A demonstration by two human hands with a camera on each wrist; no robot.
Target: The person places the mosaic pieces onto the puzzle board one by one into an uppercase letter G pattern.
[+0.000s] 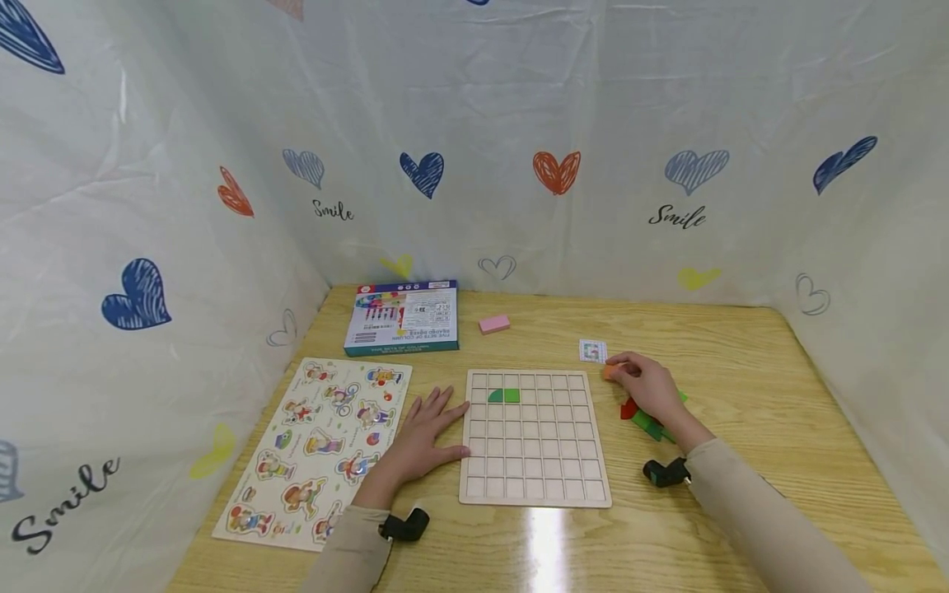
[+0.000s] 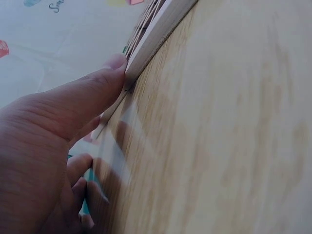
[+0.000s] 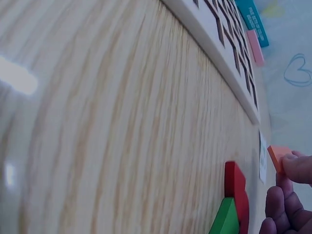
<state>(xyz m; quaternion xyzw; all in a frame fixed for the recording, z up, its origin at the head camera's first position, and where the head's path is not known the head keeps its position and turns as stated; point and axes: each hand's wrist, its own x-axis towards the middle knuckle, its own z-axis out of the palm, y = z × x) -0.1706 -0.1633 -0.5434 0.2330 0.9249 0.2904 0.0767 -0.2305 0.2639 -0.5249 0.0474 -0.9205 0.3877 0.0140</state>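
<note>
A wooden grid board [image 1: 535, 438] lies mid-table, with a dark green quarter-round piece [image 1: 496, 396] and a light green square piece [image 1: 511, 396] side by side in its upper left cells. My left hand [image 1: 424, 438] rests at the board's left edge, fingers spread, thumb against the rim [image 2: 134, 73]. Between thumb and finger, my right hand [image 1: 652, 389] pinches an orange block [image 3: 277, 157] just right of the board's upper corner. Below that hand, red [image 3: 235, 178] and green blocks [image 3: 225, 217] lie on the table, partly covered by it. A small printed pattern card [image 1: 593, 351] lies beside the orange block.
At left lies a picture puzzle board [image 1: 285, 469] with cartoon figures, close to my left forearm. A flat boxed set [image 1: 404, 319] and a pink block [image 1: 494, 324] are at the back. White printed sheeting [image 1: 474, 239] hangs behind and along the sides.
</note>
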